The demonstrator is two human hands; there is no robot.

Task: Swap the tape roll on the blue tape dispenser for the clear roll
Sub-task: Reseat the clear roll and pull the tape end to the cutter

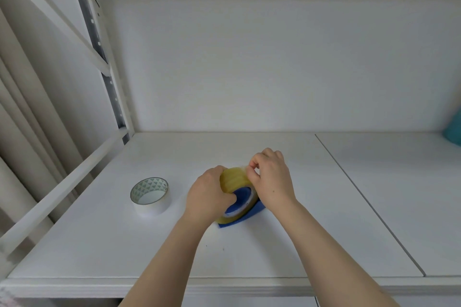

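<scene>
A clear, yellowish tape roll [233,179] sits upright on the blue tape dispenser [252,214], whose blue hub shows through the roll's middle. My left hand [207,197] grips the roll and dispenser from the left side. My right hand [270,177] is at the roll's top right, thumb and forefinger pinched at the tape's surface. A white roll [150,195] with a green triangle pattern inside its core lies flat on the shelf, left of my hands and apart from them. Much of the dispenser is hidden by the hands.
The white shelf board [174,244] has a seam [361,194] running front to back on the right. A shelf rail [64,187] slants along the left side. A teal object [455,129] peeks in at the far right. Another shelf hangs overhead.
</scene>
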